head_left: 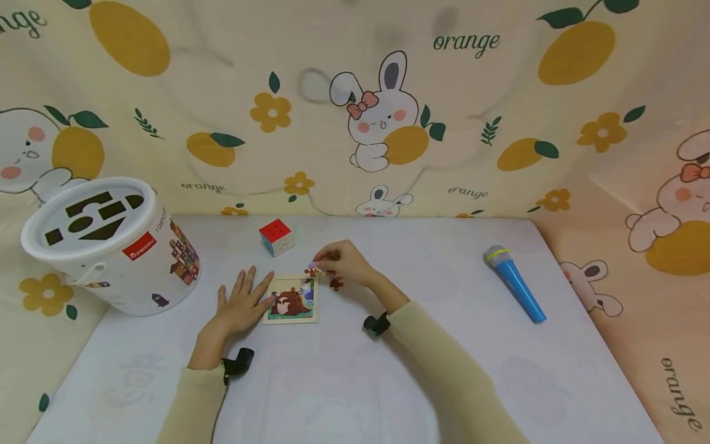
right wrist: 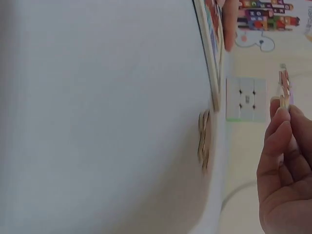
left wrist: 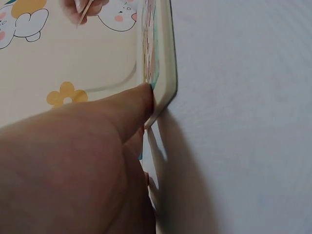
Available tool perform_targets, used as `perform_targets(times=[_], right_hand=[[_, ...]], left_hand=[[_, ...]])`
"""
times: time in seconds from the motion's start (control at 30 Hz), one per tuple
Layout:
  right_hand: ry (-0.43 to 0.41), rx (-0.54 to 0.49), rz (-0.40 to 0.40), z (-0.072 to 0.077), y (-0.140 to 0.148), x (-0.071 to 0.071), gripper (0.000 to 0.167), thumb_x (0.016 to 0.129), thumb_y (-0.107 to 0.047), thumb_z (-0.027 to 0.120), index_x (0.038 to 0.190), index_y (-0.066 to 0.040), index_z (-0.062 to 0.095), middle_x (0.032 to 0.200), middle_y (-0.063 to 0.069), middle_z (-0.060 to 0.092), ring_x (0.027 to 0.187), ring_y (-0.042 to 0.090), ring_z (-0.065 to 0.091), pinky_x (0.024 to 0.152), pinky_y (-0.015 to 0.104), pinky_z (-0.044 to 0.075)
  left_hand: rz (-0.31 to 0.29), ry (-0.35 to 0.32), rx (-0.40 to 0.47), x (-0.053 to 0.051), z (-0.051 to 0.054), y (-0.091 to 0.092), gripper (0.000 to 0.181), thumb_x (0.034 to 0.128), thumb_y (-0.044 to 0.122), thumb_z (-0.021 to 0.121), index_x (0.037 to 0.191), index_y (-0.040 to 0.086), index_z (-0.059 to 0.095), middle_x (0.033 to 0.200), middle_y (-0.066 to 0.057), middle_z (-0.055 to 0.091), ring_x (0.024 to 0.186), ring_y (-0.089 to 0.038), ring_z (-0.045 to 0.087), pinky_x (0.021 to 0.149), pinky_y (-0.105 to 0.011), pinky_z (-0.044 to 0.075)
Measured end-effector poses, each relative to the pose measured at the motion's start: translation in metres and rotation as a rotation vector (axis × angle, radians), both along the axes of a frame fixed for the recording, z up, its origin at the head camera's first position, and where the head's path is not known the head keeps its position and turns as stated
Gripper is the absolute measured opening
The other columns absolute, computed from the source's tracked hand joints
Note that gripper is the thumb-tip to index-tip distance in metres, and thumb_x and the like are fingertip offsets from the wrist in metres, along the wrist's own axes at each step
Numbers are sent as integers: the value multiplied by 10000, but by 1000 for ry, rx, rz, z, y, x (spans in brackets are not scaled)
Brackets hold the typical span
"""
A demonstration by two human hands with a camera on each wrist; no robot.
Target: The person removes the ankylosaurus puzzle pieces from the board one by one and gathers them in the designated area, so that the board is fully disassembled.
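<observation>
A square puzzle board with a brown animal picture lies on the table, its upper right part showing a different, plainer patch. My left hand lies spread at its left side, thumb on the board's edge; the left wrist view shows the thumb against the rim. Above the board's upper right corner my right hand pinches a small puzzle piece. In the right wrist view the piece stands edge-on between thumb and fingers, off the table. Loose pieces lie right of the board.
A red-topped cube sits behind the board. At the left stands a large white bucket with a shape-sorter lid. A blue toy microphone lies at the right. A patterned cloth hangs behind the table.
</observation>
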State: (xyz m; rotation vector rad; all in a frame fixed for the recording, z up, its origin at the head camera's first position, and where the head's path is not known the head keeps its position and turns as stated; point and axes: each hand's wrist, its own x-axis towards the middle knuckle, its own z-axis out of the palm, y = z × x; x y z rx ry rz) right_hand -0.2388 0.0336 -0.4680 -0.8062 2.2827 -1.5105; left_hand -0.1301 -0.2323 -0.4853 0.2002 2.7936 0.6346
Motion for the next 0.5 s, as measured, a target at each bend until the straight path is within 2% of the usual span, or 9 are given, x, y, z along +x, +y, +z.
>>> perform_targets(times=[0.07, 0.17, 0.27, 0.33, 0.5], right_hand=[[-4, -6, -21, 0, 6, 0, 125, 927, -72, 701, 1004, 19, 740, 904, 100, 727, 714, 174, 642, 646, 250, 537], [-19, -29, -41, 0, 15, 0, 140, 920, -53, 703, 1005, 54, 734, 934, 139, 737, 758, 269, 679, 681, 339, 578], [-29, -50, -47, -2, 22, -1, 152, 921, -38, 698, 1011, 82, 725, 929, 186, 735, 727, 358, 670, 645, 418, 577], [-18, -43, -52, 0, 26, -1, 147, 922, -39, 697, 1009, 76, 728, 912, 188, 735, 690, 355, 651, 626, 420, 559], [-19, -36, -67, 3, 35, 0, 116, 919, -25, 695, 992, 56, 736, 846, 138, 735, 627, 215, 630, 602, 337, 551]], left_hand=[[0, 3, 8, 0, 0, 0, 652, 1050, 451, 410, 1581, 135, 202, 1629, -271, -34, 1481, -476, -94, 1066, -741, -133], [4, -2, 4, 1, 0, -1, 652, 1051, 442, 413, 1583, 133, 197, 1631, -264, -38, 1484, -470, -98, 1068, -739, -135], [1, -4, 12, 0, -1, -1, 653, 1051, 442, 415, 1583, 132, 197, 1628, -271, -47, 1479, -476, -107, 1059, -742, -147], [-2, -5, 7, -1, -3, -2, 660, 1048, 463, 405, 1586, 145, 192, 1633, -260, -52, 1484, -465, -111, 1066, -734, -147], [-6, 2, 14, -1, -3, -2, 669, 1044, 486, 396, 1587, 155, 187, 1635, -254, -51, 1486, -459, -111, 1069, -729, -149]])
